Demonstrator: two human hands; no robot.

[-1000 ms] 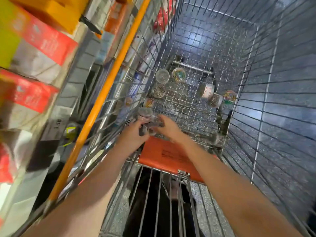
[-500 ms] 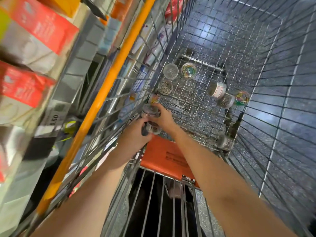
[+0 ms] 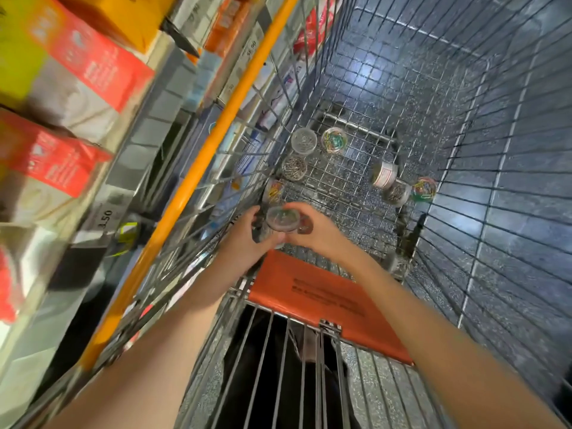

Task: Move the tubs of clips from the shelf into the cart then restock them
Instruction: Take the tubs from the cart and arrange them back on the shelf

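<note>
Cart [image 3: 365,168]: wire basket seen from above, both forearms reaching down into its near end; orange rail [image 3: 213,156] along its left rim.
Shelf [image 3: 77,97]: left of the cart, well away from the fingers, with red and yellow boxes and price tags.
Orange flap [image 3: 325,301]: fold-down seat panel just below both wrists.
Left hand [image 3: 244,239]: fingers curled round the left side of the held tubs.
Right hand [image 3: 315,230]: fingers curled over the right side of the same tubs, thumb on top near the lid.
Held tubs [image 3: 282,219]: a clear round tub with a lid facing up, clamped between both hands; a second tub seems to sit under it, blurred.
Tubs beyond the fingertips [image 3: 294,168]: four on the cart floor by the left wall, two with silver clips, two with coloured ones.
Tubs right of the fingers [image 3: 399,187]: three clustered by the right wall, one lying on its side.
</note>
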